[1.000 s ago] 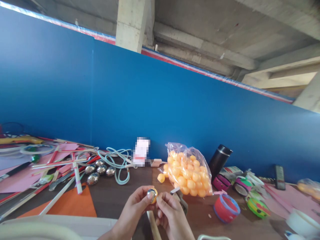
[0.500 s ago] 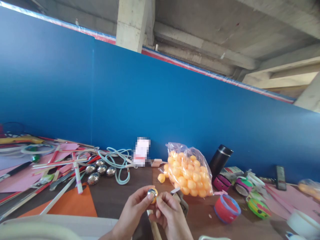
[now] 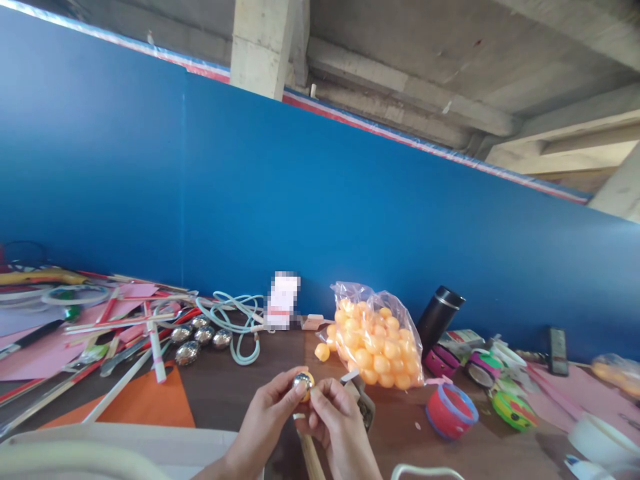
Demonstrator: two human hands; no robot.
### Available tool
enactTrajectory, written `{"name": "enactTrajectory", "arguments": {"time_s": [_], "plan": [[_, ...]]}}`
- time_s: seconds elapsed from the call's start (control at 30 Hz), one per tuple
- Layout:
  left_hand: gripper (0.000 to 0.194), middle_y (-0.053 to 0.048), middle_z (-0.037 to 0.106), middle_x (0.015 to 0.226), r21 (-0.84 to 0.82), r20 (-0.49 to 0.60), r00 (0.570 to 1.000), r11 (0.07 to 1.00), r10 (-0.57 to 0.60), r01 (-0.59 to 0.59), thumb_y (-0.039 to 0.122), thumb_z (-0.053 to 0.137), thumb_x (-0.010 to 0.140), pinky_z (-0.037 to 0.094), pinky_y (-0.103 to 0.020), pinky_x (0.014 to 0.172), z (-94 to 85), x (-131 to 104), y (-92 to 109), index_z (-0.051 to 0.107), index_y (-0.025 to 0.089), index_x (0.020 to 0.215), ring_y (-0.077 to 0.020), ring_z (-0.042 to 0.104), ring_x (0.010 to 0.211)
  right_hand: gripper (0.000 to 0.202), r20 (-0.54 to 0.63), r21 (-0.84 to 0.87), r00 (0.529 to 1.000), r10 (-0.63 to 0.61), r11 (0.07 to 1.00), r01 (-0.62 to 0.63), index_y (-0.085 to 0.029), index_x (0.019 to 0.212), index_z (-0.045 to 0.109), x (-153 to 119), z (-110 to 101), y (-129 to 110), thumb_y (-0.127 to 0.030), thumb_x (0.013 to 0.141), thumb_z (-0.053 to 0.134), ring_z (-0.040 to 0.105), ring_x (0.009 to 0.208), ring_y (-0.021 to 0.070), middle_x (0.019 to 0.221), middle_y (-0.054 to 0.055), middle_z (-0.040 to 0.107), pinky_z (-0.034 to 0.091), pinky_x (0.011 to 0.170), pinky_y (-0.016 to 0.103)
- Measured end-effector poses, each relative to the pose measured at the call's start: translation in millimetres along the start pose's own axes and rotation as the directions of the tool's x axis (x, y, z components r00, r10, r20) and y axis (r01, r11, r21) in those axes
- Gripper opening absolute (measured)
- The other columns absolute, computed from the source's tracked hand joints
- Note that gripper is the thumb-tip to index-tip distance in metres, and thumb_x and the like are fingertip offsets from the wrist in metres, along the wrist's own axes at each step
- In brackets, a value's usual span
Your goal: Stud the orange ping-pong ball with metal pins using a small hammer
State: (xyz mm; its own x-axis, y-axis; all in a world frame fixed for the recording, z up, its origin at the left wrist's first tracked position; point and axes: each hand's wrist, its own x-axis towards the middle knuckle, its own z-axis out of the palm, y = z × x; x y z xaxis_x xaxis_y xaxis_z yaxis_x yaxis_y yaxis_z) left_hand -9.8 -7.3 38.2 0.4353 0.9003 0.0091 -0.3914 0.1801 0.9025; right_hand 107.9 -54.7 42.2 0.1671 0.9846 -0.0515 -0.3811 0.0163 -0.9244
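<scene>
Between the thumb and fingers of my left hand (image 3: 273,407) is a small ball (image 3: 303,385), shiny silver on one side and orange on the other. My right hand (image 3: 337,417) meets it from the right, its thumb and fingertips pinched at the ball's edge; anything between them is too small to make out. Below the hands lies a wooden handle (image 3: 311,457), and a grey tool part (image 3: 367,407) shows behind my right hand. A loose orange ball (image 3: 322,352) rests beside a clear bag of orange balls (image 3: 377,343).
Several silver balls (image 3: 187,353) and a pale blue cord (image 3: 245,353) lie left of centre. Sticks and an orange sheet (image 3: 150,403) are farther left. To the right stand a black bottle (image 3: 440,320) and a red-blue tape roll (image 3: 451,412). A blue partition (image 3: 300,200) rises behind.
The view has shifted slightly. Both hands keep nearly the same pose around the ball, with only slight finger movement.
</scene>
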Motion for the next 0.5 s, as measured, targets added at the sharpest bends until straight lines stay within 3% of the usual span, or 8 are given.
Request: {"name": "enactTrajectory", "arguments": {"time_s": [0.5], "plan": [[0.035,-0.007,0.071,0.095,0.124,-0.037,0.999,0.992,0.013,-0.009,0.037,0.064,0.069,0.048,-0.030,0.081,-0.9,0.7,-1.4,0.067,0.018,0.098,-0.0240,0.061,0.091,0.023,-0.030,-0.027,0.999,-0.012,1.000,0.011,-0.017,0.066,0.047,1.1,0.9,4.4,-0.032,0.078,0.060,0.048,0.055,0.0071,0.051,-0.007,0.047,0.045,0.058,0.026]]}}
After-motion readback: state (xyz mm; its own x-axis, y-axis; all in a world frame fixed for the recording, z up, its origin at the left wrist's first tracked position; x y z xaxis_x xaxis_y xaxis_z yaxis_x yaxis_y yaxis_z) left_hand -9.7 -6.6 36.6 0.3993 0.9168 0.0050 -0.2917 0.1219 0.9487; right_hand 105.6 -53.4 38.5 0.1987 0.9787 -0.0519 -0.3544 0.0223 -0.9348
